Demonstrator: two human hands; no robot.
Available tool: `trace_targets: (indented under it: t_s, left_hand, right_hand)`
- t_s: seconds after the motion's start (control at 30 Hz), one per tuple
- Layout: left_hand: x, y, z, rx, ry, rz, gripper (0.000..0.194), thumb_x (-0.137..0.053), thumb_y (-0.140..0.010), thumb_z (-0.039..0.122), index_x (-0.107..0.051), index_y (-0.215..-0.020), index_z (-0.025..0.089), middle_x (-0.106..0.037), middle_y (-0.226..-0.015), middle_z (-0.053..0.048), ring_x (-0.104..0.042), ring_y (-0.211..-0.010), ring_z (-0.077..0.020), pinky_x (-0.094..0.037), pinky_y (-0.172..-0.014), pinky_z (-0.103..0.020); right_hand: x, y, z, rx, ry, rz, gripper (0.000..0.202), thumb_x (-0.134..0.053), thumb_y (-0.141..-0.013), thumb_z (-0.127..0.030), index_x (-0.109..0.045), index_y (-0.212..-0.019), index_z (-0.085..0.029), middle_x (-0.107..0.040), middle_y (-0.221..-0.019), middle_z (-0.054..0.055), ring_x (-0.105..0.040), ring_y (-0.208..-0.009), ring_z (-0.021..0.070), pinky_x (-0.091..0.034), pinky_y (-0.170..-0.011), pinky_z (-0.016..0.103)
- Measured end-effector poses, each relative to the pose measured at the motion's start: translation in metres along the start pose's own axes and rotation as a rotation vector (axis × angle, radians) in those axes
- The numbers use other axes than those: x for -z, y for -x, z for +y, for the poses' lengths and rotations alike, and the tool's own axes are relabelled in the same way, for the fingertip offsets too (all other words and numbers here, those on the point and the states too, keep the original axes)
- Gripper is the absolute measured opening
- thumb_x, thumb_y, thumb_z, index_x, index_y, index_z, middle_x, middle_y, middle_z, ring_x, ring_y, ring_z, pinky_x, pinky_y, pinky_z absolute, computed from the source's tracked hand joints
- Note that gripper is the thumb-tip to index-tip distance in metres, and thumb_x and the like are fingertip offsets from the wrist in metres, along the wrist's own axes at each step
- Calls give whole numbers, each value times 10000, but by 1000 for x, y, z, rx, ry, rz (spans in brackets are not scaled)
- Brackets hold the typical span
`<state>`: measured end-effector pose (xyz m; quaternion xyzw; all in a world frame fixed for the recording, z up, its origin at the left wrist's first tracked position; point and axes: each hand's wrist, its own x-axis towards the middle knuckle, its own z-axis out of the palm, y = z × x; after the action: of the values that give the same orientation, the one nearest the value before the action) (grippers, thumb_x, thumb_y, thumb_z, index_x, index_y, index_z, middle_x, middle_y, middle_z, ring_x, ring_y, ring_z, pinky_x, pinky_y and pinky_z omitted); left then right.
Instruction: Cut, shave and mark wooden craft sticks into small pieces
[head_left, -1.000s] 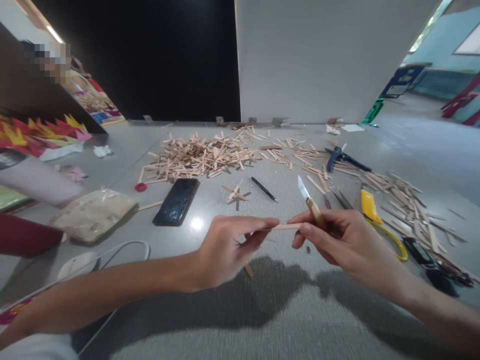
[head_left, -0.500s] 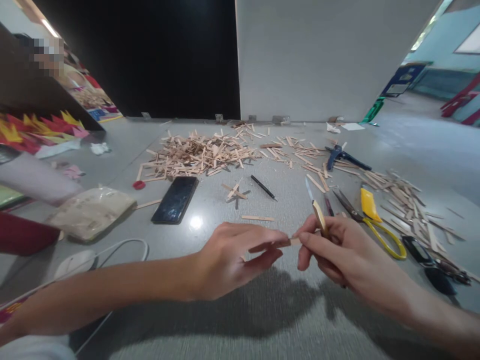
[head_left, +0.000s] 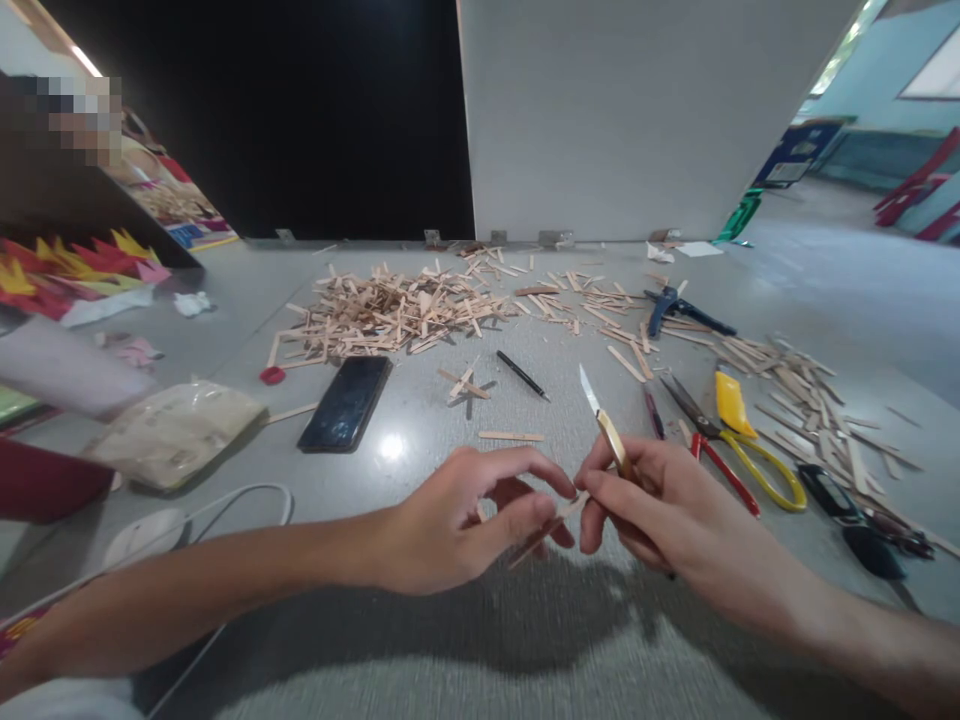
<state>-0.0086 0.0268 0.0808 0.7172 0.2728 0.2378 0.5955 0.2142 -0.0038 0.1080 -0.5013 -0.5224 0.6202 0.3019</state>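
Note:
My left hand (head_left: pixel 480 520) pinches a thin wooden stick (head_left: pixel 568 508), which slants down to the left beneath its fingers. The stick's upper right end touches the fingertips of my right hand (head_left: pixel 652 500). That hand also grips a craft knife (head_left: pixel 613 440) with a gold-coloured handle, its blade pointing up and away. Beyond the hands, one flat stick (head_left: pixel 511 436) lies on the grey table, with a few crossed sticks (head_left: pixel 465 383) and a black pen (head_left: pixel 523 375) farther off.
A phone (head_left: pixel 345 403) and a plastic packet (head_left: pixel 180 430) lie left. Behind is a big pile of sticks (head_left: pixel 405 305). Yellow-handled scissors (head_left: pixel 765 470), red-handled tool (head_left: pixel 727 475), blue clamp (head_left: pixel 686 312) and more sticks (head_left: pixel 821 400) lie right. Upright panels (head_left: pixel 600 120) stand behind.
The stick has tilted, its left end now lower and more visible. My right hand and the knife have shifted left, uncovering a red handle. The whole view has shifted slightly.

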Motion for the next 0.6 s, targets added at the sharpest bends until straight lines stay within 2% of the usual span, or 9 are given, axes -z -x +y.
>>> trace_targets:
  t_s: [0.07, 0.23, 0.4, 0.6]
  left_hand:
    - [0, -2, 0, -16, 9, -11, 205, -542, -1101, 325, -666, -1103, 161, -797, -853, -73, -716, -669, -135, -497, -572, -197]
    - [1, -4, 1, -24, -118, -30, 105, -594, -1050, 247, -655, -1002, 178, -745, -777, -22, -656, -660, -121, -476, -594, -191]
    - [1, -2, -3, -96, -196, -43, 117, -555, -1060, 228, -644, -1006, 175, -714, -755, -12, -571, -615, -103, -448, -579, -186]
    - [1, -3, -10, -190, -261, -61, 111, -536, -1070, 209, -630, -1016, 185, -711, -747, 4, -533, -578, -92, -426, -564, -179]
  right_hand:
    - [-1, 0, 1, -14, -7, -16, 274, -714, -929, -432, -622, -806, -204, -732, -634, 14, -285, -428, 61, -177, -382, 228]
    - [-4, -1, 3, -46, -24, -28, 283, -667, -938, -457, -604, -805, -215, -743, -655, 21, -296, -434, 65, -212, -392, 227]
    - [-6, -2, 5, -55, -25, -27, 318, -673, -939, -502, -604, -811, -219, -749, -673, 17, -288, -423, 60, -230, -392, 230]
    - [-8, -1, 7, -47, -4, -39, 329, -689, -948, -513, -603, -825, -219, -719, -639, 2, -293, -429, 69, -213, -390, 234]
